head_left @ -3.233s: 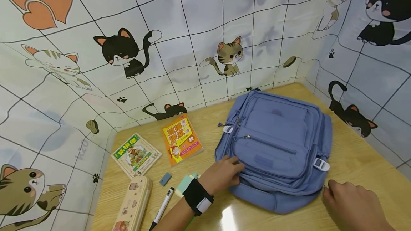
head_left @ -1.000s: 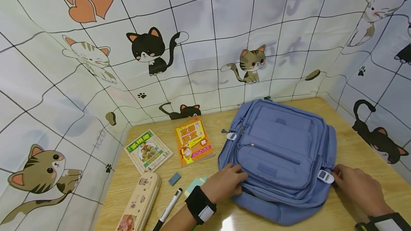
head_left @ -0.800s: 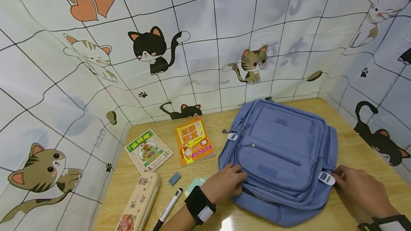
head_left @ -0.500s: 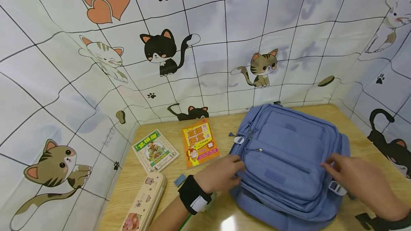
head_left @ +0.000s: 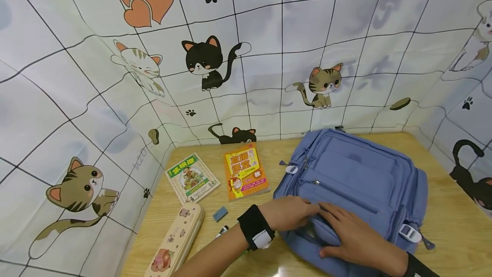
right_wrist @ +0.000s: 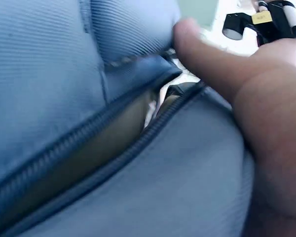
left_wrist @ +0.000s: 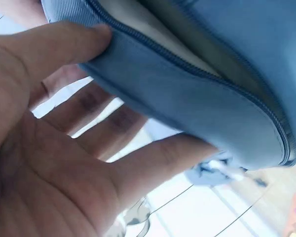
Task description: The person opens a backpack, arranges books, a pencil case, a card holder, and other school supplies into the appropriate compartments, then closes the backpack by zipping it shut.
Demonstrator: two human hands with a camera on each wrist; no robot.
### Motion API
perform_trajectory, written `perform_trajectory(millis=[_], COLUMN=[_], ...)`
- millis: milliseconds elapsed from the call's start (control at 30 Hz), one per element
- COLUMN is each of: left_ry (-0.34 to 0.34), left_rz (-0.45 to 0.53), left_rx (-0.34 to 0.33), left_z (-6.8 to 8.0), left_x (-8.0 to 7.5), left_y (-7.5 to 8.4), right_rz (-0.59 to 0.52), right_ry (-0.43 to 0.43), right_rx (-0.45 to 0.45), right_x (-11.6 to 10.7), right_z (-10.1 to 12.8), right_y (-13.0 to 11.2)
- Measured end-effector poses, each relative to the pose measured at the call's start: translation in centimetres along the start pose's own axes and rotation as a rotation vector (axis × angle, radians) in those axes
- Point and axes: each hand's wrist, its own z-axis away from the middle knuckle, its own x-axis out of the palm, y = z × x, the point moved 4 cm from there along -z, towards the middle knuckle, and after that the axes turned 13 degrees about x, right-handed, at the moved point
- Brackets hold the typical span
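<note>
A blue backpack (head_left: 357,166) lies on its back on the wooden table. Its front compartment gapes along an unzipped zipper (left_wrist: 187,64), with a pale lining inside. At the compartment's lower left, my left hand (head_left: 290,213) grips the edge of the fabric, thumb on one face and fingers behind it in the left wrist view. Just to its right, my right hand (head_left: 355,236) holds the same lower part, fingers over the fabric and thumb spread toward me. In the right wrist view the opening (right_wrist: 103,133) runs beside the thumb (right_wrist: 207,54); the other fingers are hidden.
Left of the backpack lie an orange book (head_left: 246,172), a green-and-cream book (head_left: 193,178), a blue eraser (head_left: 220,214) and a cream pencil case (head_left: 177,238). A marker (head_left: 222,231) is partly covered by my left arm. A cat-print sheet (head_left: 269,54) surrounds the table.
My right hand has left the strap buckle at the backpack's right side and moved left onto the lower front, beside my left hand. The compartment now gapes. The head view has shifted.
</note>
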Motion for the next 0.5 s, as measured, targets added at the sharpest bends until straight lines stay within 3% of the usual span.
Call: perform_trajectory(millis=[133,333,433,500], left_ry=[0.098,0.296,0.425,0.512], left_rz=[-0.007,0.019,0.099,0.168], left_rx=[0.026,0.029,-0.045,-0.142], left_z=[0.0,0.7,2.3,3.9], left_x=[-2.1,-6.1,-7.8,-8.4], left_y=[-0.2,-0.9,-2.6,-4.7], right_rz=[0.001,0.118,0.119,0.112], right_ry=[0.055,0.344,0.438,0.473], right_rx=[0.115,0.131,0.097,0.085], right_x=[-1.6,-5.7,-7.6,-8.7], right_z=[0.9,2.0,1.9,1.7], right_y=[0.8,0.4,0.3,0.5])
